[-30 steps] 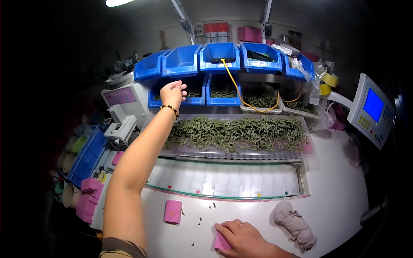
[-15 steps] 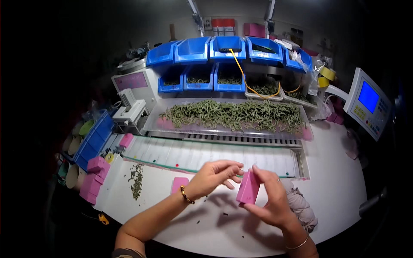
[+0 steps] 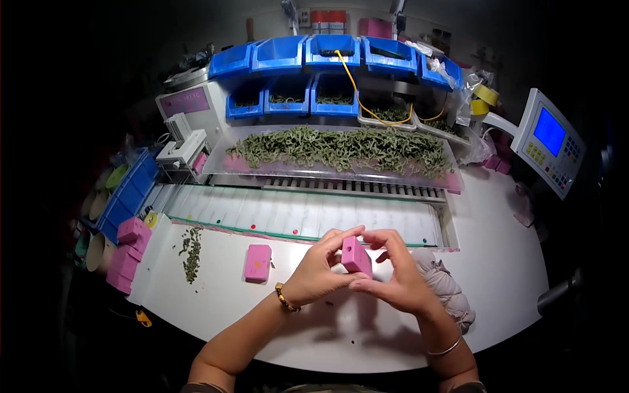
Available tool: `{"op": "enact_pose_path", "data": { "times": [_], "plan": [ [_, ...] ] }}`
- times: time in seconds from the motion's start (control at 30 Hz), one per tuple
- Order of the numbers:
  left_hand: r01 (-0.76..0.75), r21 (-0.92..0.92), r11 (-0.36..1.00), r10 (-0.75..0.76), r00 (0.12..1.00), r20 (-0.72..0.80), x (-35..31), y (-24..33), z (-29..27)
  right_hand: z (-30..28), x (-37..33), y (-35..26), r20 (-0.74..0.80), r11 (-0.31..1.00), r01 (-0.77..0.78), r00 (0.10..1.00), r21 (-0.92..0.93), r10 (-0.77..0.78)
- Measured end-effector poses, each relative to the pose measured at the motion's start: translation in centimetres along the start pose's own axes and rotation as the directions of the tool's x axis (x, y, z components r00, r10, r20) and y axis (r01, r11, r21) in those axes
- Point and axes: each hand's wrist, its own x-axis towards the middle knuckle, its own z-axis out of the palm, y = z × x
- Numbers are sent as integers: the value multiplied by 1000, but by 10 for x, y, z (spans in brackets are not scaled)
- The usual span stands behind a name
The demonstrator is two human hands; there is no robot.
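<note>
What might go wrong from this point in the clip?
The pink block is held between the left hand and right hand, so it might slip onto the white table.
Green curled pieces lie heaped in the clear tray; a bump might spill some.
The orange cable hangs from an upper blue bin, where a reaching arm might snag it.

Cloth bundle [image 3: 452, 291] partly behind right hand [image 3: 401, 278]
</note>
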Motion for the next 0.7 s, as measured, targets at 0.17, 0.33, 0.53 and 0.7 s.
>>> {"op": "enact_pose_path", "data": {
  "times": [0.17, 0.33, 0.53, 0.7],
  "plan": [
    [-84, 254, 963, 44, 986, 158, -9, -7, -11, 10, -3, -10, 57, 996, -11, 998, -90, 16],
    [-22, 181, 983, -25, 967, 254, -6, -3, -24, 11, -7, -8, 29, 993, 92, 996, -80, -90],
    [101, -318, 943, -125, 990, -57, -8, 1, -13, 13, -11, 7, -104, 901, -85, 984, 426, 142],
    [21, -593, 805, -127, 982, -137, -10, -8, -1, 22, -8, -8, -108, 693, -141, 947, 707, 304]
  ]
}}
